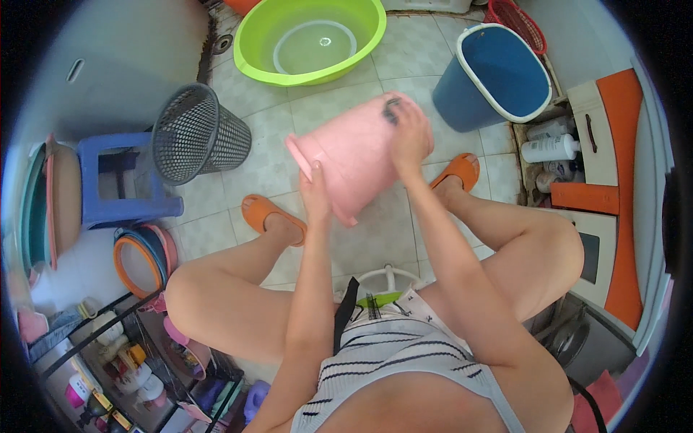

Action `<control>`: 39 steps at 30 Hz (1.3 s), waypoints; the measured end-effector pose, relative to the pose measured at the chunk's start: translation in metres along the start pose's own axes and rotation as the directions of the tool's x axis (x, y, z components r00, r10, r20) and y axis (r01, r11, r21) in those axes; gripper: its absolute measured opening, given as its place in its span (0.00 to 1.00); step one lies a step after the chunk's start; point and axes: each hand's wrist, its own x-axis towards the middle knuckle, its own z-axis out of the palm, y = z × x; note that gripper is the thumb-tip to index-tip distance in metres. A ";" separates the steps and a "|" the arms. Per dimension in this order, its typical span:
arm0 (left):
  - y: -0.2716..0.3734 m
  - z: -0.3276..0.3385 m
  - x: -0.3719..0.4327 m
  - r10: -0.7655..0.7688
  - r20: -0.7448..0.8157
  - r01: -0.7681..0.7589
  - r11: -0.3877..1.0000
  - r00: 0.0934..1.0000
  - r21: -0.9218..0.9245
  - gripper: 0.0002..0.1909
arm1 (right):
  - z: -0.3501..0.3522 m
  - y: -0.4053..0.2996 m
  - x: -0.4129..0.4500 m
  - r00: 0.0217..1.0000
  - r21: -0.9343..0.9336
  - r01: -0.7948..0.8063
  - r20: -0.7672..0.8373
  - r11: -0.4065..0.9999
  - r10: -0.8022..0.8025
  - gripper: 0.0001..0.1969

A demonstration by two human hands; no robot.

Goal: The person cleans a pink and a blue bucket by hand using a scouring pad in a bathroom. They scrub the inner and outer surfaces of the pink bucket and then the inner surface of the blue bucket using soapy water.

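Observation:
A pink plastic bin [354,151] is tilted on its side in front of me, its rim toward the lower left. My left hand [316,192] grips that rim, the thumb on the outer wall. Near the far end of the bin, my right hand [409,138] presses a dark scouring pad [391,110] against the outside wall. The pad is partly covered by the fingers and slightly blurred. The inside of the bin is turned out of sight.
A lime-green basin [308,78] holding water stands ahead. At right is a blue bin [468,100] with a white rim. On the left are a grey mesh wastebasket [230,138] and a blue plastic stool [89,178]. An open cabinet [584,197] with bottles stands far right.

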 end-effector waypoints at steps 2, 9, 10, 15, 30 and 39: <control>-0.007 0.007 -0.001 0.004 0.064 -0.007 0.999 0.998 0.045 0.26 | 0.013 -0.026 -0.026 0.983 0.144 0.135 0.102 0.980 -0.151 0.17; -0.014 -0.002 -0.011 0.051 0.037 -0.053 0.997 0.998 0.060 0.27 | -0.001 -0.006 0.007 0.985 0.063 0.147 0.081 0.987 -0.151 0.18; -0.014 -0.001 -0.013 0.045 0.040 -0.048 0.997 0.998 0.056 0.28 | -0.011 0.005 0.018 0.997 -0.027 0.073 0.000 0.997 -0.073 0.18; 0.034 0.000 0.009 -0.238 0.240 0.328 0.816 0.941 -0.477 0.32 | 0.005 -0.020 -0.027 0.967 0.148 0.230 0.073 0.962 -0.243 0.18; 0.021 -0.016 0.009 -0.252 0.179 0.293 0.918 0.951 -0.268 0.28 | 0.020 -0.066 -0.056 0.890 0.261 0.353 0.202 0.899 -0.408 0.15; 0.005 -0.018 0.000 -0.241 0.190 0.254 0.966 0.952 -0.046 0.30 | 0.016 -0.045 -0.022 0.963 -0.053 0.251 0.119 0.967 -0.243 0.17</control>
